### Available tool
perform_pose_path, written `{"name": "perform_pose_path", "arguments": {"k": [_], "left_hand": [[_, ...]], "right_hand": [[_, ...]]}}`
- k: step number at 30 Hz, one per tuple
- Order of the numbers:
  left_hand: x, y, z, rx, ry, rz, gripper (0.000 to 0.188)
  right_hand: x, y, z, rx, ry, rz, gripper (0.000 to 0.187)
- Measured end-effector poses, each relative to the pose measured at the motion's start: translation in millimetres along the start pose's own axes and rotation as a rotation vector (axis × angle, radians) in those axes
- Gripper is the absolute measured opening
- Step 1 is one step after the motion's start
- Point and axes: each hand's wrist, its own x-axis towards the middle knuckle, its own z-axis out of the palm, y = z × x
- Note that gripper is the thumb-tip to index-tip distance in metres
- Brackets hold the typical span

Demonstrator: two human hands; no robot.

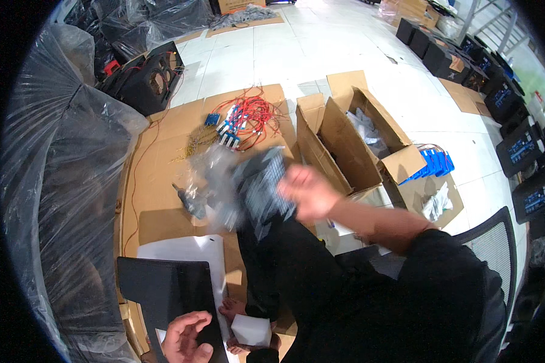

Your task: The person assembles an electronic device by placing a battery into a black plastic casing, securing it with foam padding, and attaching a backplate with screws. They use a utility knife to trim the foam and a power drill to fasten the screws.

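My right hand (309, 192) is raised in front of me, blurred by motion. Its fingers close on the edge of a dark grey, sheet-like thing (261, 190), too smeared to name exactly. Crumpled clear plastic (219, 181) shows at its left side. Low in the view, my left hand (188, 337) has its fingers loosely bent and apart, holding nothing. It hovers over or rests on a flat black panel (169, 284); contact cannot be told. Under the panel lies a white sheet (188, 248). A white block (251, 330) sits by my bare feet.
A power drill (191, 202) lies on the cardboard (163, 151). Beyond it are red wires (257, 118) with blue-and-white parts. An open carton (339, 136) stands to the right, near blue modules (433, 164). Plastic-wrapped stacks (72, 181) line the left; black speaker boxes (151, 78) stand around.
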Motion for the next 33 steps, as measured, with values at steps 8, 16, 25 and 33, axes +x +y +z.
{"name": "perform_pose_path", "arguments": {"k": [8,16,25,33], "left_hand": [[-55,-31,-50,0.121,0.162,-0.198,0.041],[-78,-17,-55,0.156,0.219,-0.216,0.040],[-21,-34,-7,0.113,0.195,-0.239,0.044],[-55,-39,-32,0.144,0.608,-0.436,0.020]], "right_hand": [[-33,-119,-331,-0.096,0.886,-0.050,0.023],[-39,-117,-303,-0.317,0.968,-0.143,0.024],[32,-17,40,0.106,-0.064,0.193,0.021],[-26,90,247,0.410,-0.230,0.722,0.022]]}}
